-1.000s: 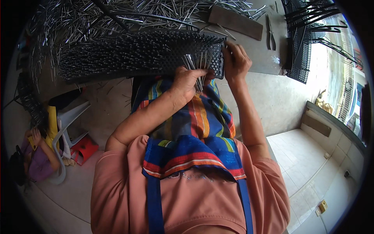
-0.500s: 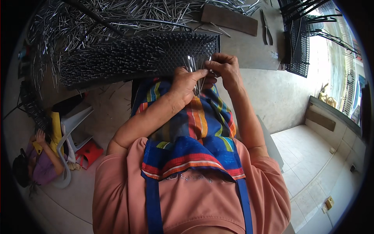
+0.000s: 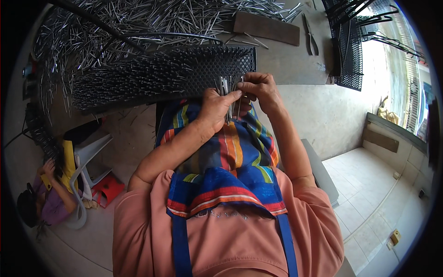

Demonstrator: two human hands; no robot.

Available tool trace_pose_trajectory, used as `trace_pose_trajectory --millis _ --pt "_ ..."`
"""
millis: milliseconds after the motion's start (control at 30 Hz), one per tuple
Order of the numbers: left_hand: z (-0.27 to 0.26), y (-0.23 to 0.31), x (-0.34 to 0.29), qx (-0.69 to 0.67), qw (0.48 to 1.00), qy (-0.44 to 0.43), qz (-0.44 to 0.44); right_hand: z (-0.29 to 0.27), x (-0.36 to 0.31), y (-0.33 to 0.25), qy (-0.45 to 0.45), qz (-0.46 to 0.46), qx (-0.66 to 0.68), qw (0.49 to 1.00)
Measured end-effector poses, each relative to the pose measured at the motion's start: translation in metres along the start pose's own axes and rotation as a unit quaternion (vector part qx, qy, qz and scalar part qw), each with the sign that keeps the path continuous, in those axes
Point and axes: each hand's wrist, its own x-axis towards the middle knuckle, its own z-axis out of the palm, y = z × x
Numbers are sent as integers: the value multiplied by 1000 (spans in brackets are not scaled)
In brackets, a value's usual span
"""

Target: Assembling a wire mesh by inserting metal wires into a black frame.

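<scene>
Head view: the left hand [image 3: 216, 107] curls its fingers around a bundle of slim, shiny metal rods [image 3: 224, 85] by a black, honeycomb-perforated tray [image 3: 208, 70] bristling with pins [image 3: 134, 74]. The right hand [image 3: 262, 91] pinches one rod's tip beside the bundle. Behind, loose rods [image 3: 152, 21] heap, tangled.

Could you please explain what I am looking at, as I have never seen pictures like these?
There is no machine here, only a person's bare hands, seen from above by a fisheye camera worn on the head, so straight edges bend. The left hand holds thin metal rods; the right hand appears to pinch at them. Just beyond is a dark perforated rack, thickly studded toward its left. On the table lie a heap, a brown bar and pliers.
</scene>
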Motion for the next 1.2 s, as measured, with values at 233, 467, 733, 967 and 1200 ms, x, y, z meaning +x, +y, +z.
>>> trace_pose_trajectory --millis 233,467,733,967,1200 --pt "-7 -1 0 23 998 46 -35 -5 2 15 40 -28 164 985" --pt "-43 -26 -23 46 983 33 -173 -19 16 -8 281 -329 14 902" --pt "-37 -23 -30 99 995 -7 -33 -23 43 -13 254 -448 -208 832" --pt "-25 -14 -28 28 998 25 -41 -23 38 -11 266 -464 -196 822" --pt "-32 -19 -19 29 998 54 -33 -24 47 0 282 -434 -79 852"
